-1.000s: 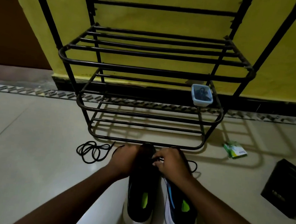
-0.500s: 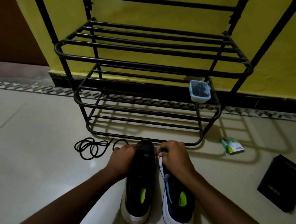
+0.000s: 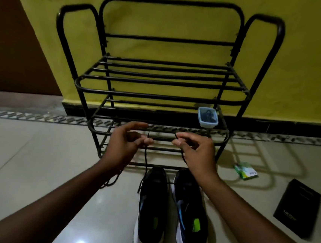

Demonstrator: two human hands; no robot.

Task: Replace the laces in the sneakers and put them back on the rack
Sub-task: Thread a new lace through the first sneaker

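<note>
Left grip and right grip each pinching one end of black lace, holding it up before rack. Lace likely light, limp; best taken near tips. Strands dropping toward left sneaker on floor, right sneaker just beside. Eyelets too dark to make out; loose lace partly hiding under left forearm.

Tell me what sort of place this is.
Most likely a home entryway or hallway. A black metal shoe rack stands against a yellow wall, a pair of sneakers sits on the tiled floor before it, and the left hand and right hand pinch a black lace.
</note>
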